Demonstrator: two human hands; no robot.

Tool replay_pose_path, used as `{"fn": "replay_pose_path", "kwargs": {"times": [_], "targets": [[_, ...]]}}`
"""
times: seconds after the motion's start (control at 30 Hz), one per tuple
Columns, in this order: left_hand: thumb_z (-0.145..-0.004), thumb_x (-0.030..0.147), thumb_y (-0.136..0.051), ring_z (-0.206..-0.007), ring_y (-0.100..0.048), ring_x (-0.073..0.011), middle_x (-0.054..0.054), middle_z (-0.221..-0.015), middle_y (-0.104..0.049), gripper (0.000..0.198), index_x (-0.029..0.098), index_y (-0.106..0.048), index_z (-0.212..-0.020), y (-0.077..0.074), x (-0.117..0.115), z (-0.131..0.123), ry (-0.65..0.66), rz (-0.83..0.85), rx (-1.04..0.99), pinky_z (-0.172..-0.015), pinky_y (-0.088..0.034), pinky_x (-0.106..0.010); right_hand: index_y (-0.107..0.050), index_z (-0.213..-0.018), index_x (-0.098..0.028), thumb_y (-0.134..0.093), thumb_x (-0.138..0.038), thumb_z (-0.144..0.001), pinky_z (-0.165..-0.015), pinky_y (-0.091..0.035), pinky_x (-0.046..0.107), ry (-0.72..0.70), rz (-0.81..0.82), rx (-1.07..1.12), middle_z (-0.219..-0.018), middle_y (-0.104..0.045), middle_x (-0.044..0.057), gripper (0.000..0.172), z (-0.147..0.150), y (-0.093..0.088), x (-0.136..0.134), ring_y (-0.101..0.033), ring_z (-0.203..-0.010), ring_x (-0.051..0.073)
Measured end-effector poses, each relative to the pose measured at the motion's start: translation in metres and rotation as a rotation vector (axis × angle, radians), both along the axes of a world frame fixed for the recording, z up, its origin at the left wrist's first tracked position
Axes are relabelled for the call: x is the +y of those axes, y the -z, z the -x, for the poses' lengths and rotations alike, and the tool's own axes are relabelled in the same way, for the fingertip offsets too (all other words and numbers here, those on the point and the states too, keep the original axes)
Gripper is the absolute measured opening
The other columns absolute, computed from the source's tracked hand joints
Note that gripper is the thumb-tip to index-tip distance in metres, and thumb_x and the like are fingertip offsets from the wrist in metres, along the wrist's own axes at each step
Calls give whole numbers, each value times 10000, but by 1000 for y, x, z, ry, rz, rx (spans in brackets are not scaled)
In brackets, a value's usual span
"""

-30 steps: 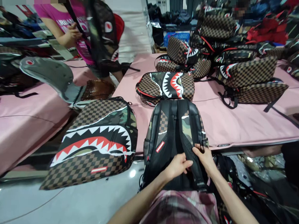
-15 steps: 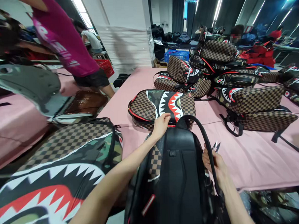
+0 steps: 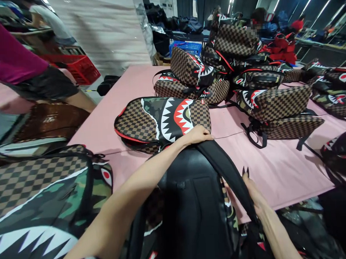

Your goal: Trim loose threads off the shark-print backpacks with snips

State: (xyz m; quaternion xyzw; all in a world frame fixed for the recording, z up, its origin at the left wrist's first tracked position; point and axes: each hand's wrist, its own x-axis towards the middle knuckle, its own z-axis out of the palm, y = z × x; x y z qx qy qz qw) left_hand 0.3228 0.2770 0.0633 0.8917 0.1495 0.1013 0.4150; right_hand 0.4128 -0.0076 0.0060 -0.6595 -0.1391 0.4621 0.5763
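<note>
A black-backed backpack [image 3: 193, 205] stands upright right before me, its back panel facing me. My left hand [image 3: 200, 135] is closed at the top end of its padded shoulder strap [image 3: 229, 167]. To the right of that strap, my right hand [image 3: 253, 191] is closed on small thread snips [image 3: 245, 173], whose dark pointed blades stick up past the fingers. The strap hides part of this hand. Just beyond my left hand lies a checkered backpack [image 3: 138, 121] with a shark-mouth print.
A big shark-print backpack [image 3: 58, 191] is close on my left. More checkered bags [image 3: 235, 42] are piled at the back of the pink-covered table [image 3: 284, 178]. A person in a magenta shirt [image 3: 15, 56] is at the left, near a red crate [image 3: 81, 68].
My left hand has moved right from above the backpack's top onto the strap. The strap, earlier an arched loop, now slants straight down to the right. The view has shifted right.
</note>
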Motion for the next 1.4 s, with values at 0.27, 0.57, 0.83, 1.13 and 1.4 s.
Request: {"fn": "replay_pose_path", "kwargs": {"times": [0.27,0.57,0.83,1.13,1.4], "targets": [[-707,436,-544,-463,-214,-68,49,-461,-233,449,169,-339,-409,6,-1,-4,-51,24,41,-489,-155,-257,-656,-797,-140,-705,-477,-645,-453,-448,235,65,84,181,-646,-683,52,373,5,1,-29,-616,-538,173],[-851,415,-413,-1104,-473,-221,-94,-1196,-553,418,164,-532,-1163,-1,-28,38,-305,-379,-138,-966,-331,-341,-661,-769,-133,-684,-387,-693,-472,-502,265,105,-26,298,-678,-706,89,267,10,-1,-32,-657,-595,204],[-758,426,-560,-1314,-215,-411,-191,-1384,-359,672,138,-351,-1328,37,-203,205,-670,-698,199,-1002,-255,-586,-654,-752,-127,-660,-352,-728,-390,-455,219,151,-50,340,-628,-694,72,226,14,2,-37,-586,-444,139],[-835,316,-404,-1044,-572,-267,-102,-1132,-616,393,181,-543,-1177,-13,-141,265,-985,-407,61,-882,-439,-362,-640,-890,-156,-733,-361,-641,-498,-539,268,135,30,273,-684,-709,54,336,11,15,-55,-675,-614,217],[-739,355,-576,-500,-545,-127,-10,-539,-597,255,107,-634,-727,1,-32,252,-1126,496,-298,-487,-424,-219,-638,-808,-175,-775,-399,-524,-561,-579,277,168,178,193,-733,-714,92,387,14,22,-51,-685,-731,272]]}}
